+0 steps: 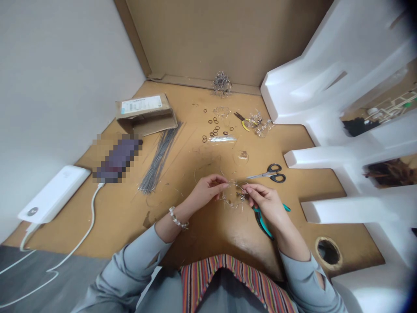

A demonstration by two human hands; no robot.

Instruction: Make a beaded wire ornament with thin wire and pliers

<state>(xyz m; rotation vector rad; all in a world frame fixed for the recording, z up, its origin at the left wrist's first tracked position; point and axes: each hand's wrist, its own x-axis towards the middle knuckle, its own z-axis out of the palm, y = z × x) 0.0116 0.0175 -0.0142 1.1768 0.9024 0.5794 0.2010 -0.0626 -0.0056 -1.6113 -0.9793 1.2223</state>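
Observation:
Both hands meet over the table at a loop of thin silvery wire point(232, 204) with small clear beads along its lower side. My left hand point(208, 191) pinches the wire between thumb and fingertips at the loop's upper left. On the other side my right hand point(265, 202) has thumb and forefinger closed on the same wire. Pliers with teal and black handles point(263, 226) pass beneath the right hand, their dark jaws showing by its fingertips; whether the palm grips them is hidden. Just beyond the right hand lie black-handled scissors point(272, 174).
A bundle of grey wires point(160, 161) lies left, near an open cardboard box point(146, 115). Several dark rings point(215, 130), short silvery wires point(222, 139), yellow-handled cutters point(243, 121) and wire tangles point(222, 84) lie farther back. A white power bank point(54, 193) is far left; white foam point(312, 161) stands right.

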